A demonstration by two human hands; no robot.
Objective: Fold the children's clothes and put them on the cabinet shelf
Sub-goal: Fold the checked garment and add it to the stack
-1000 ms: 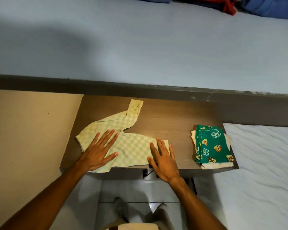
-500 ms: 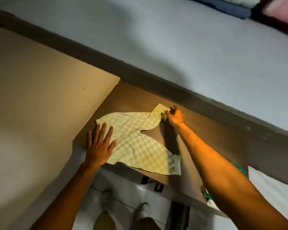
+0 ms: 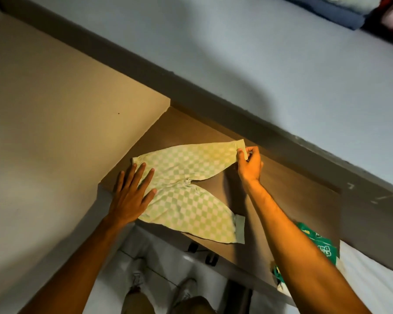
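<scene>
A pair of green-and-white checked children's trousers (image 3: 191, 200) lies spread on a small brown wooden table (image 3: 293, 200), its two legs splayed apart. My left hand (image 3: 132, 196) presses flat, fingers apart, on the waist end at the table's left corner. My right hand (image 3: 249, 163) pinches the cuff of the far leg, stretched out toward the wall. The near leg lies loose, with its cuff near the table's front edge. A folded green printed garment (image 3: 320, 243) sits at the table's right end, mostly hidden behind my right forearm.
A beige wall panel (image 3: 66, 132) borders the table on the left and a grey-blue wall (image 3: 281, 64) rises behind it. Folded clothes (image 3: 340, 12) sit on a high ledge at top right. A white bed (image 3: 372, 279) lies to the right. My feet stand on pale floor below.
My right hand left the near leg, took the far leg's cuff and pulled it out straight to the right. The view swung left and tilted. My left hand stayed pressed on the waist.
</scene>
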